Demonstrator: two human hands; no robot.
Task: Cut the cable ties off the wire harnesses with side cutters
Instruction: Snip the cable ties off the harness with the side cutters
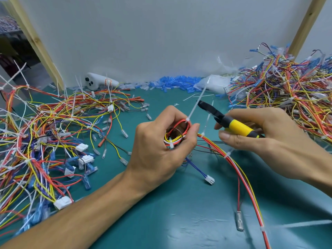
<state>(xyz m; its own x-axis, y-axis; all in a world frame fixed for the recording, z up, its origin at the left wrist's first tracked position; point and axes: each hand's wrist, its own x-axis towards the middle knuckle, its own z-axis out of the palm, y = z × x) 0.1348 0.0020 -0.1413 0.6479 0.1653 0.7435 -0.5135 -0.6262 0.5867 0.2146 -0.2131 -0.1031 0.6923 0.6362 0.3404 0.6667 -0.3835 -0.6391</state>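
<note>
Left hand (158, 141) is curling its fingers (170, 112) round the coiled harness (177, 133) at centre, tie (195, 103) poking toward 1 o'clock. It's looking light and floppy, so I'd be pinching beside the tie. Right hand (265, 133), 3 o'clock, is gripping the cutters (231, 123). Bag (215, 85) at 1 o'clock is holding white bits, can't tell what.

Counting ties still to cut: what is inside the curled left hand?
The left hand grips a coiled harness of red, yellow and white wires. An upper cable tie and a lower cable tie show on it. The hand covers the rest.
</note>
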